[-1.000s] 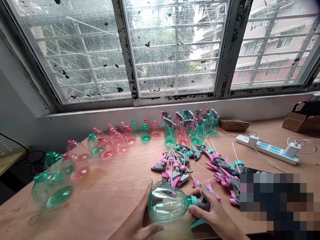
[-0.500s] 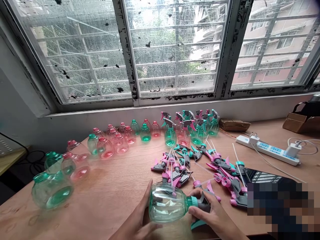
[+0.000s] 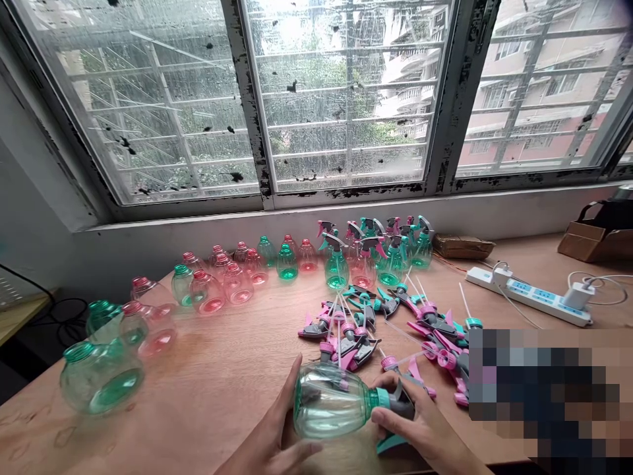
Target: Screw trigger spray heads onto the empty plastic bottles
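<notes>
A clear green spray bottle (image 3: 331,401) lies sideways between my hands, low in the middle of the head view. My left hand (image 3: 277,425) cups its base end, the thumb and fingers around it. At the neck, my right hand (image 3: 413,412) is closed around the grey and teal spray head (image 3: 383,398), which sits on the bottle's mouth; part of the head is hidden by the fingers. Just beyond the bottle lie loose pink and grey spray heads (image 3: 346,336) with white tubes, and teal ones (image 3: 378,300) lie farther back.
Open-necked green bottles (image 3: 101,379) and red bottles (image 3: 208,293) stand along the left and back. Several bottles with spray heads (image 3: 363,260) stand by the wall. A power strip (image 3: 529,295), a flat brown package (image 3: 463,247) and a cardboard box (image 3: 593,236) are at the right.
Both hands keep hold of the spray bottle with hardly any movement. The blurred patch at the lower right covers more of the table and some loose spray heads.
</notes>
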`<action>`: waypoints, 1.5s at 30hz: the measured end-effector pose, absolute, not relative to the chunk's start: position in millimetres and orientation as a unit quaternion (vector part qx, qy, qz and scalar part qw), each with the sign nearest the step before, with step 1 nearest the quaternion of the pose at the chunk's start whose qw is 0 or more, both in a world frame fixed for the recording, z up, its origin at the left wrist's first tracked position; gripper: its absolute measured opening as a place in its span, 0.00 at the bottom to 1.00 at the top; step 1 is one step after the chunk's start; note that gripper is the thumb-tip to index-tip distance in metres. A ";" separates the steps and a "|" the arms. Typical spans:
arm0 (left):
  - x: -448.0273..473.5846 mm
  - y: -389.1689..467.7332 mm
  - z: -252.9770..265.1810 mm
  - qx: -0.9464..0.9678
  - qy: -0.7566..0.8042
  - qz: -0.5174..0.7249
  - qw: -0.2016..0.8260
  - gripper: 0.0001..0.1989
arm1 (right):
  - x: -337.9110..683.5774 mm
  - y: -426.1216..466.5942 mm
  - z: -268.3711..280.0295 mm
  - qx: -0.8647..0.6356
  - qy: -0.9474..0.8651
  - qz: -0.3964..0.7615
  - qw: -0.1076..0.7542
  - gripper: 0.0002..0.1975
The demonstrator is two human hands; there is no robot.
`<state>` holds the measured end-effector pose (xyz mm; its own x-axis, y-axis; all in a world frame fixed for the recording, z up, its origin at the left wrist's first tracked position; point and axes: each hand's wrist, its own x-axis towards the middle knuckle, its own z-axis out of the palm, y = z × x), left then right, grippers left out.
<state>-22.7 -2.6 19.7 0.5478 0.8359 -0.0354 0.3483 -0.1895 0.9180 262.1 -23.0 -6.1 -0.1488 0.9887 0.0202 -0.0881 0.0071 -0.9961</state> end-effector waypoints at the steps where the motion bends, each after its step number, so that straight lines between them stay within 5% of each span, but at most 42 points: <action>1: -22.2 -2.6 20.4 0.723 0.408 0.247 0.500 0.50 | 261.9 -22.8 -6.3 -0.431 -0.519 0.555 0.486 0.17; 14: -21.7 0.3 15.8 0.723 0.415 0.257 0.490 0.47 | 258.9 -28.0 -9.4 -0.458 -0.495 0.581 0.456 0.24; 19: -18.8 0.5 20.7 0.694 0.383 0.276 0.544 0.58 | 260.2 -26.2 -7.1 -0.445 -0.493 0.585 0.466 0.22; 25: -18.7 5.1 23.4 0.722 0.389 0.272 0.503 0.47 | 263.1 -21.6 -13.9 -0.427 -0.493 0.591 0.474 0.21; 37: -19.3 0.0 22.1 0.700 0.397 0.262 0.532 0.54 | 263.1 -23.3 -9.2 -0.419 -0.483 0.602 0.479 0.21; 45: -16.7 1.9 28.3 0.701 0.402 0.268 0.525 0.49 | 260.6 -23.6 -6.1 -0.434 -0.493 0.585 0.476 0.21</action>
